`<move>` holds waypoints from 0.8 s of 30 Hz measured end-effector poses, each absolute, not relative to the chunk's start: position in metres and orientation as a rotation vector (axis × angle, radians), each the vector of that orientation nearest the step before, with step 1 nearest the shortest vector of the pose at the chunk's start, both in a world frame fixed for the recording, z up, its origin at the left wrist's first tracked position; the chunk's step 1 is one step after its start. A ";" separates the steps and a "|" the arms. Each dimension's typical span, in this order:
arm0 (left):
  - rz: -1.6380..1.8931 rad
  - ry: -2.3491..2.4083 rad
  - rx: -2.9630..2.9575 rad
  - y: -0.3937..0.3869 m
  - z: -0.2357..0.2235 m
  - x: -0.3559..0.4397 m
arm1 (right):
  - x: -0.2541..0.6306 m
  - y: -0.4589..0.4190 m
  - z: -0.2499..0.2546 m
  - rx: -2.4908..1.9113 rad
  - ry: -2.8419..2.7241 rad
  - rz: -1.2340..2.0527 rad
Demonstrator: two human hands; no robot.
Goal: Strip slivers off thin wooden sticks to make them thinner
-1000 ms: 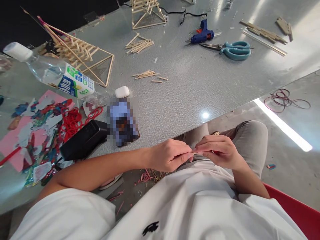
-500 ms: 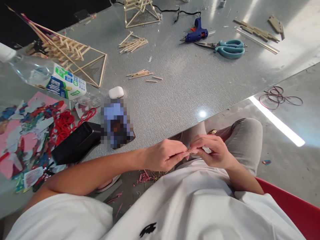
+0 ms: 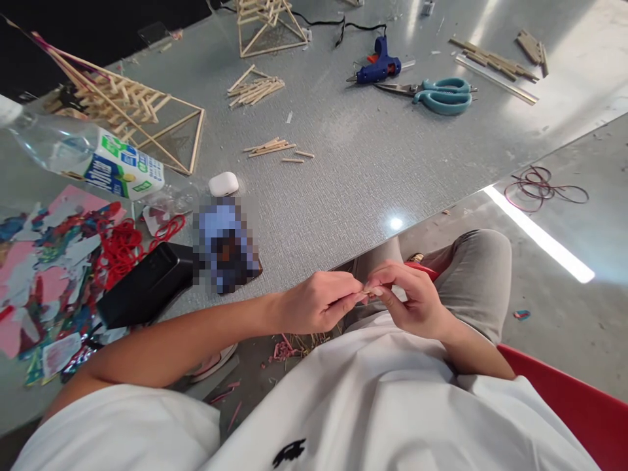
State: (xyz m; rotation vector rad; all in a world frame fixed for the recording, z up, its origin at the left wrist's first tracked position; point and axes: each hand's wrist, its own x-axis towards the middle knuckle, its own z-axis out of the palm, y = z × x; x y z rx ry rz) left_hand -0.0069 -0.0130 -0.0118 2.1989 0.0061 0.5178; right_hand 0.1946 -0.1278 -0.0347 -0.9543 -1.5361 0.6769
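Observation:
Over my lap, just off the table edge, both hands meet with their fingertips together. My left hand [image 3: 321, 302] is closed in a pinch on a small wooden stick [image 3: 364, 293], mostly covered by the fingers. My right hand [image 3: 409, 297] pinches the other end of it between thumb and fingers. On the table beyond lie a small pile of short wooden sticks [image 3: 271, 148] and a larger pile of sticks [image 3: 258, 90]. A phone [image 3: 230, 248] with a blurred screen lies left of my hands, beside a white earbud case [image 3: 224, 184].
A blue glue gun [image 3: 380, 64] and teal-handled scissors [image 3: 444, 96] lie at the back. Wooden stick frames [image 3: 189, 140] stand at the left, behind a plastic bottle [image 3: 130, 163]. A black box-like object [image 3: 147, 284] lies near colourful scraps [image 3: 52, 281]. A red chair [image 3: 554, 392] is at my right.
The view has shifted slightly, so the table things sit a little further left. My fingers have moved slightly around the small stick, still pinched between both hands.

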 end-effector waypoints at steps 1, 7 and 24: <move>0.533 -0.004 2.205 -0.013 -0.012 -0.007 | 0.193 -0.128 -0.035 -0.968 -1.526 0.678; 0.544 -0.017 2.194 -0.012 -0.009 -0.006 | 0.192 -0.128 -0.039 -0.926 -1.410 0.840; 0.447 0.032 2.269 -0.015 -0.010 -0.004 | 0.225 -0.121 -0.034 -0.878 -1.754 0.732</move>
